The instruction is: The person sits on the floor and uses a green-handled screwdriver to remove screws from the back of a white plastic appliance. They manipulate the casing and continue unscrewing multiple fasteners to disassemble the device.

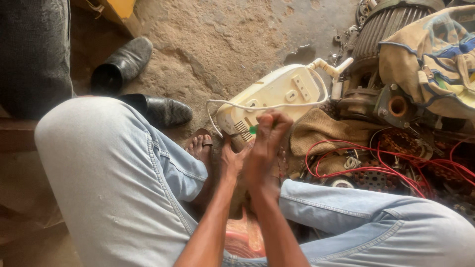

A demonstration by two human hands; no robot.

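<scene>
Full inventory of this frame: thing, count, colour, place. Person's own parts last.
appliance housing: 1, cream plastic, centre on the ground, white cord looped over it
screwdriver: 1, green handle, in the right hand at the housing's vented end
shoes: 2, black, upper left on the dirt floor
electric motor: 1, grey finned, upper right
cloth bag: 1, tan with blue trim, on the motor
red wires: a tangle, right of centre
burlap rag: 1, brown, beside the housing
left hand: steadies the housing's near end
right hand: fingers closed round the screwdriver
legs: 2, pale blue jeans; sandalled foot by the housing
</scene>
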